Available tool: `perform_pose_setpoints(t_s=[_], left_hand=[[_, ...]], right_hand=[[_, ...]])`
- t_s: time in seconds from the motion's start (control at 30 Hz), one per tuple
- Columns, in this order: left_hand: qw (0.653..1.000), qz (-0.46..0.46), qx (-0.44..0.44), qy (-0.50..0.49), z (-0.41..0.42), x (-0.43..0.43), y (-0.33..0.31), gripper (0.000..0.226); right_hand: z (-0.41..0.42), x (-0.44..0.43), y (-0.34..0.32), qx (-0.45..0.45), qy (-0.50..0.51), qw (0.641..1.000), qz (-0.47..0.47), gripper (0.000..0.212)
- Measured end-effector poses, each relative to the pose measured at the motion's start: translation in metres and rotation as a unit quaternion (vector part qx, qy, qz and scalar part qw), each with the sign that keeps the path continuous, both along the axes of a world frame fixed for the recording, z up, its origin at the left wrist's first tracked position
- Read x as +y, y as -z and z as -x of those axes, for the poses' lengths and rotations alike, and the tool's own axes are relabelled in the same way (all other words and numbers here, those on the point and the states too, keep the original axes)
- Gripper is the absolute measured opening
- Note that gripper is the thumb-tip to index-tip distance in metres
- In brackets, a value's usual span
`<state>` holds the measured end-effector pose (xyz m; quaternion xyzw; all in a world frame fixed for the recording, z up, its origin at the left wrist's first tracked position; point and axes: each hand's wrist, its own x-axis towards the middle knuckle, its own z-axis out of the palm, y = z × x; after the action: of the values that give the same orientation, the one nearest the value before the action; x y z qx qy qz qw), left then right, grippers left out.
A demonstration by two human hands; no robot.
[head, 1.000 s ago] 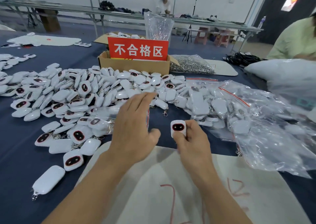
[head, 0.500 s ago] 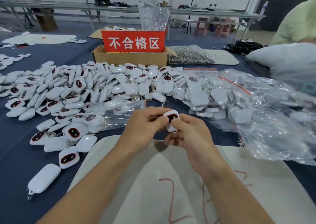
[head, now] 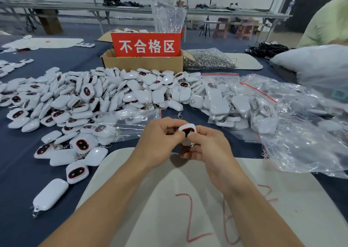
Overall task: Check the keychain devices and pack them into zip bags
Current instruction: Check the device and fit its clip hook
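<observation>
The single head camera is looking forward and down from close above the desk, its wide view reaching the far wall

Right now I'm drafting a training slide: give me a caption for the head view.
Left hand and right hand hold one white keychain device between a white mat and heaped loose devices.

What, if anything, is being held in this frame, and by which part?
One white keychain device, held by both hands: the left hand pinches its left edge, the right hand grips its lower body.
</observation>
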<state>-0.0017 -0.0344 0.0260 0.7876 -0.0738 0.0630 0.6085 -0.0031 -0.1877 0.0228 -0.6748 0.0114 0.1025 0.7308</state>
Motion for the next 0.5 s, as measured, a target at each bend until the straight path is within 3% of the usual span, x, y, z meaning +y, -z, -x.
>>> perform_pose_setpoints(t_s=[0.27, 0.5], left_hand=[[0.999, 0.024, 0.017, -0.046, -0.0009, -0.0012, -0.0018, 0.02], [0.999, 0.014, 0.028, -0.038, -0.0004, 0.0011, -0.0027, 0.021]], right_hand=[[-0.0007, 0.0025, -0.0007, -0.002, -0.042, 0.999, 0.002, 0.022], [0.0002, 0.0048, -0.0008, -0.017, -0.014, 0.999, 0.036, 0.021]])
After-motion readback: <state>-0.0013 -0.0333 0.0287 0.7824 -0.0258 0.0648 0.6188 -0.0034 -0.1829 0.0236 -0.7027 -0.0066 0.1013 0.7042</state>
